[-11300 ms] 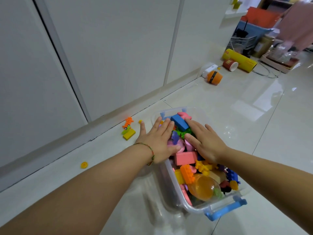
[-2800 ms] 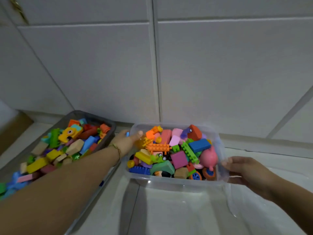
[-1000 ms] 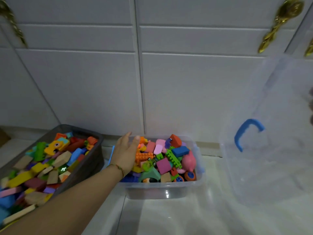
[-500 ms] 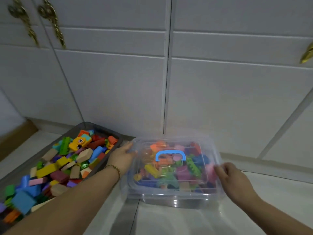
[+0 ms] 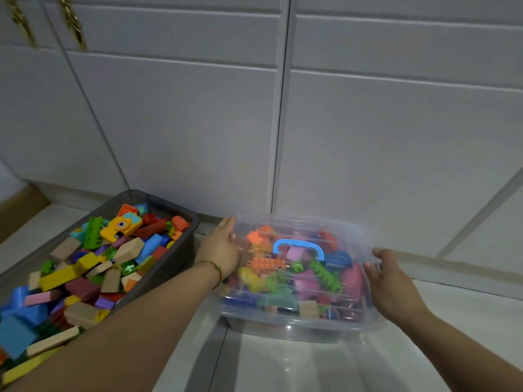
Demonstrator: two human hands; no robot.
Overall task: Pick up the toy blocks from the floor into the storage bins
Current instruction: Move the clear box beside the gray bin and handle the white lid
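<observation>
Toy blocks (image 5: 294,275) fill a clear storage bin (image 5: 285,329) on the white floor (image 5: 283,369), under a transparent lid (image 5: 351,230) with a blue handle (image 5: 297,246). The left hand (image 5: 220,248) and right hand (image 5: 389,281) lie flat and unclenched against the lid's two ends, grasping nothing. Just beside it, a grey bin (image 5: 181,258) holds more blocks.

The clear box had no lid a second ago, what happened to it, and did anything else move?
The clear lid with the blue handle, held up at the right a second ago, now lies on the clear bin over the blocks. The right hand has come to the lid's right edge; the left hand stays at the left side. The grey bin of blocks has not moved.
</observation>
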